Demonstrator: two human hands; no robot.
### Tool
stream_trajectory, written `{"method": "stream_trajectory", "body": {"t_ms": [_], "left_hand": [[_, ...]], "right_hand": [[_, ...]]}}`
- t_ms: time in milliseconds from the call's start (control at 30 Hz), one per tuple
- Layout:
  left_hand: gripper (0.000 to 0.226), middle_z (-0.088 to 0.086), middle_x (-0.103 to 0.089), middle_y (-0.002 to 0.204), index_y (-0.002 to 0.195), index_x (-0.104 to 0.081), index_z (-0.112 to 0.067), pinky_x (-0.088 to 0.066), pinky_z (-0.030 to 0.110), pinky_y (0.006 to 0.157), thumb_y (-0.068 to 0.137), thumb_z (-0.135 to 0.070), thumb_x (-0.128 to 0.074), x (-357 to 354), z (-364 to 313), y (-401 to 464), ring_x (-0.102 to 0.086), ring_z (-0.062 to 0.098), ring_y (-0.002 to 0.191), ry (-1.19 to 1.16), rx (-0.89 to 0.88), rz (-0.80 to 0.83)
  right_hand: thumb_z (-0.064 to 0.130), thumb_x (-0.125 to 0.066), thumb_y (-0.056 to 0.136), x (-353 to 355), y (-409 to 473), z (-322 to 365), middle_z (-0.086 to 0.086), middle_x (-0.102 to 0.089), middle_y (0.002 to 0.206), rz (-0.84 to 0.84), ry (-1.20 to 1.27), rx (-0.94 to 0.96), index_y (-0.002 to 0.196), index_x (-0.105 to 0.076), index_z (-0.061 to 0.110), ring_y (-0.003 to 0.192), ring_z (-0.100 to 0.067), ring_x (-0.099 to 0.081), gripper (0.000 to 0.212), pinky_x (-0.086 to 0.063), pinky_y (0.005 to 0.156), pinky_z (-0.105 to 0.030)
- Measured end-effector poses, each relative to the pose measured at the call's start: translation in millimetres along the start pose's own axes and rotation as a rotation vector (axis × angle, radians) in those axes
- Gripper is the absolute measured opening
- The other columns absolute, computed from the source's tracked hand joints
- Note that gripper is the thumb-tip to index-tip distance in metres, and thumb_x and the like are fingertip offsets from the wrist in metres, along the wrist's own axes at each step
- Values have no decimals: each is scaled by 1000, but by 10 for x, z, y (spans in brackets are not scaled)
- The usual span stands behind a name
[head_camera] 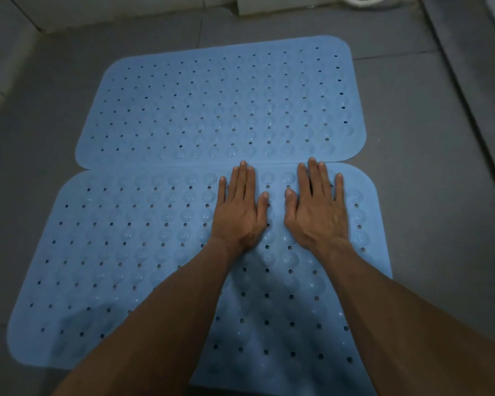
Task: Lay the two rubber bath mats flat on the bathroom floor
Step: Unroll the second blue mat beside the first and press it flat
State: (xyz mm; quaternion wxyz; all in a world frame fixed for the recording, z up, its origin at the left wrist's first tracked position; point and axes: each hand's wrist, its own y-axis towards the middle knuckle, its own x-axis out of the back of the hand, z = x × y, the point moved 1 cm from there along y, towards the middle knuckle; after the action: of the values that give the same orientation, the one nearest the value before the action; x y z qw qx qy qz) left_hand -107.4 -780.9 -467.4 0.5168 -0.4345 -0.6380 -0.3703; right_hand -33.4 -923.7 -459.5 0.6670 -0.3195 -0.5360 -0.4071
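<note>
Both hands lie flat, palms down, fingers spread, gripping nothing: the left hand (240, 207) and right hand (317, 207) press side by side on the near mat (155, 252), just below its far edge at frame centre. That edge meets the near edge of the far mat (220, 110) in a straight seam; I cannot tell whether they overlap. Grey floor (426, 167) tile lies bare on the left, right and top of the frame.

I'm looking at a home bathroom: grey tiled floor (412, 115), two blue perforated rubber bath mats (217, 110), white hose (363, 0) far right
</note>
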Motion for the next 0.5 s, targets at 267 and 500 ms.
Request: {"method": "stream_trajectory", "body": {"t_ms": [267,500], "left_hand": [[65,9,-2,163,155,-8,-8,-4,45,122,101,-44,-12,30,-30,17,5,17,150,22,25,40],[66,9,-3,163,155,-9,-7,-2,45,122,101,-44,-18,58,-53,16,4,18,150,-5,41,49]], "right_hand": [[44,-17,101,5,12,4,-9,-12,165,1,-34,2,156,-20,11,153,-22,-5,64,-7,122,-51],[45,-20,101,11,25,13,-8,-13,165,19,-29,-13,156,-20,12,153,-21,-5,64,-7,122,-51]]}}
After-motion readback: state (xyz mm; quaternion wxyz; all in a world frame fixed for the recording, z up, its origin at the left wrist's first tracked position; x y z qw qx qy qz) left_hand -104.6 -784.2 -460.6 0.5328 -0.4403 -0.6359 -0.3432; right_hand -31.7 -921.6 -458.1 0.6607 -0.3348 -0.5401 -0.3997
